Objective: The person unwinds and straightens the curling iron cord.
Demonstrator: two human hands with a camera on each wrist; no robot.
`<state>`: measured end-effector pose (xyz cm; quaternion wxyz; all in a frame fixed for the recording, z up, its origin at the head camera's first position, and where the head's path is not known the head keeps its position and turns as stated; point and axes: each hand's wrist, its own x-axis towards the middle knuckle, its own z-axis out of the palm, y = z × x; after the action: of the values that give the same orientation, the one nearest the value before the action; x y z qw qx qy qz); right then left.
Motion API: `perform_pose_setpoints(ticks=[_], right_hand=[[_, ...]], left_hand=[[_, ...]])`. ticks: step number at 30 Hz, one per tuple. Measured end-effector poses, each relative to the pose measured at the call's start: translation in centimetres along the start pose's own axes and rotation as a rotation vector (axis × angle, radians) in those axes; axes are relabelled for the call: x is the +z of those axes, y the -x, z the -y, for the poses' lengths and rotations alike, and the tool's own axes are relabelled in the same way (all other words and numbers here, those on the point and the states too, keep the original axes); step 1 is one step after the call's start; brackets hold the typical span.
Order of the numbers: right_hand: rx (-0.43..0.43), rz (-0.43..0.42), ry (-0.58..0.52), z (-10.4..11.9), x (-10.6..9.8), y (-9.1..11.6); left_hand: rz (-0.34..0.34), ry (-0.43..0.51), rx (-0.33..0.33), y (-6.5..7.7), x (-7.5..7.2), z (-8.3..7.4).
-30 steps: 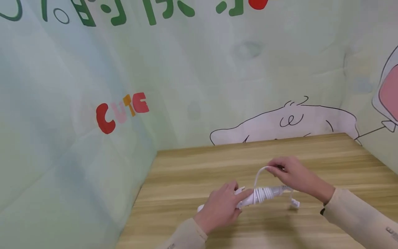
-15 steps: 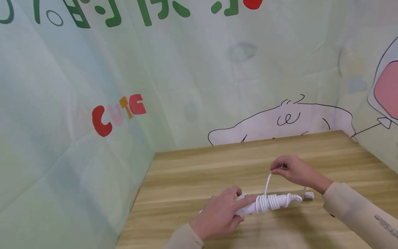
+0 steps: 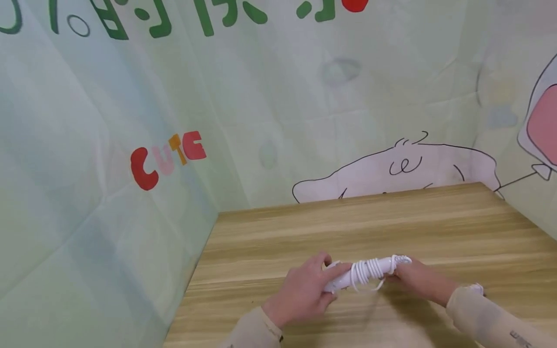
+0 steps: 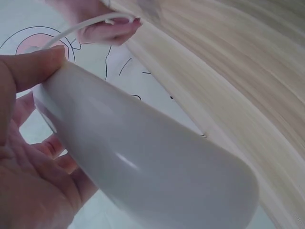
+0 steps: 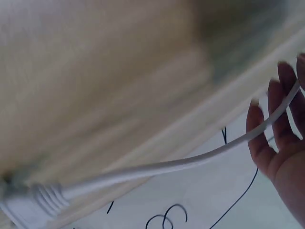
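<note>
My left hand [image 3: 300, 292] holds a long white corded appliance [image 3: 341, 281] above the table. Its kind is unclear; in the left wrist view its broad end is a smooth, rounded white shell [image 4: 152, 152]. White cord [image 3: 366, 271] is wound in several turns around the slim handle, and the coiled strain relief sits at the handle's right end. My right hand [image 3: 419, 280] is at that end, partly behind it, gripping the loose cord. In the right wrist view the cord [image 5: 167, 168] runs across the curled fingers to a white plug [image 5: 31, 205] that hangs free.
The wood-grain table [image 3: 278, 246] lies under both hands. Behind it and along the left hangs a pale green cloth [image 3: 261, 121] with printed letters and cartoon drawings. The plug end [image 3: 477, 289] dangles near my right sleeve.
My right hand has moved from above the handle down and behind its right end, taking the loose cord round it. The left hand keeps its hold on the appliance, whose right end has risen slightly.
</note>
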<state>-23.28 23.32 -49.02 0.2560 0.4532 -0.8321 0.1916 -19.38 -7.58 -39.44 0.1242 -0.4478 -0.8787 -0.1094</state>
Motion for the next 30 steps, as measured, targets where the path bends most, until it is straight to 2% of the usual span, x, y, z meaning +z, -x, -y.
perform_pose_setpoints(ticks=[1,5,11,17,20,23,26,28,30], right_hand=[[-0.011,-0.011,0.052,0.3,0.5,0.2],[-0.037,-0.035,0.112,1.5,2.5,0.4],[-0.009,-0.076,0.016,3.2,3.7,0.4],[0.024,-0.053,-0.004,4.0,3.9,0.5],[0.04,-0.058,-0.052,5.3,3.5,-0.3],[0.134,-0.075,-0.206,7.3,2.5,-1.6],[0.335,-0.117,-0.545,9.3,1.8,-3.1],[0.486,-0.198,-0.742,10.5,1.8,-4.0],[0.588,-0.302,-0.897,11.5,2.1,-4.7]], left_hand=[[0.001,-0.006,-0.008,-0.1,0.0,0.1],[0.02,-0.022,-0.042,-0.3,-0.1,0.5],[0.018,-0.043,-0.064,-0.4,0.0,0.6],[0.033,-0.068,-0.062,-0.6,0.4,0.7],[0.039,-0.073,-0.057,-0.6,0.6,0.7],[0.034,-0.065,-0.049,-0.8,0.7,0.8],[0.034,-0.055,-0.056,-1.3,0.6,0.8],[0.032,-0.063,-0.059,-1.5,0.6,0.9],[0.036,-0.073,-0.065,-1.5,0.6,0.9]])
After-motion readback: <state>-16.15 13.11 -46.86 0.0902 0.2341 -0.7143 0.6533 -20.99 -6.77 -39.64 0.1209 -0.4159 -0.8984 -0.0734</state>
